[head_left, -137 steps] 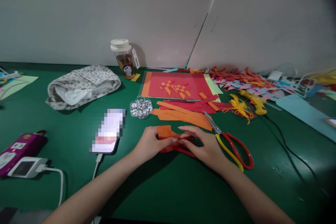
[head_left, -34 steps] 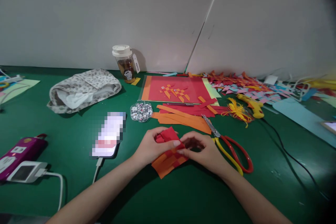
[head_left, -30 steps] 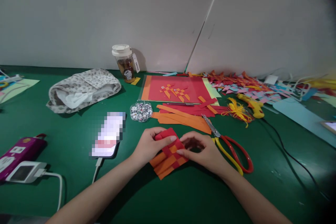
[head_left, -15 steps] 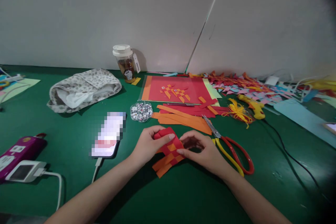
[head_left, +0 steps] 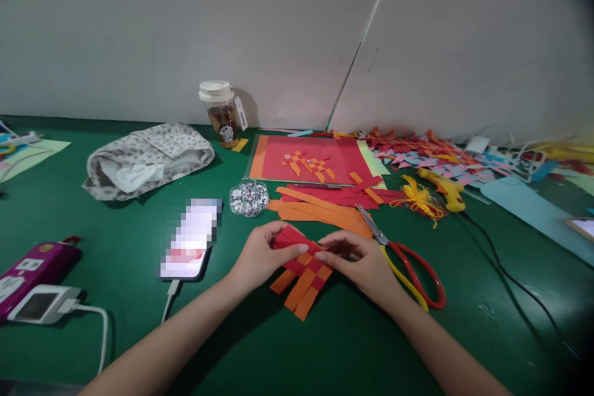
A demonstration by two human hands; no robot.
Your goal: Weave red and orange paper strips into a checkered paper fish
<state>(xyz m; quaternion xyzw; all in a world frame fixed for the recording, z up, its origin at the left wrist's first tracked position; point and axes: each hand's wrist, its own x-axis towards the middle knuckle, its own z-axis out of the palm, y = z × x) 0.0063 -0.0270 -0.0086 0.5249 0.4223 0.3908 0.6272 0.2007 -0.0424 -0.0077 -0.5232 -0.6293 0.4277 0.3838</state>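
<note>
Red and orange paper strips, woven in a checkered pattern, form a small woven paper piece [head_left: 307,271] held above the green table. My left hand [head_left: 264,253] pinches its red upper left part between thumb and fingers. My right hand [head_left: 355,260] grips the upper right edge, its thumb on the front; its fingertips are partly hidden behind the paper. Loose orange ends point down toward me. Just beyond my hands lie orange paper strips [head_left: 325,207] and red strips. Scissors [head_left: 403,266] with red and yellow handles rest beside my right hand, blades pointing away.
Behind the strips, a red sheet [head_left: 343,151] carries two woven paper fish [head_left: 318,166]. A container of googly eyes [head_left: 249,198], a phone [head_left: 192,238], a cup [head_left: 220,112] and a patterned cloth bag [head_left: 148,158] stand leftward. A yellow glue gun [head_left: 443,189] and power strip [head_left: 34,272] trail cords.
The woven paper piece has turned, its orange ends now pointing more steeply down and spread wider. My right thumb has moved up along its edge, closer to my left thumb.
</note>
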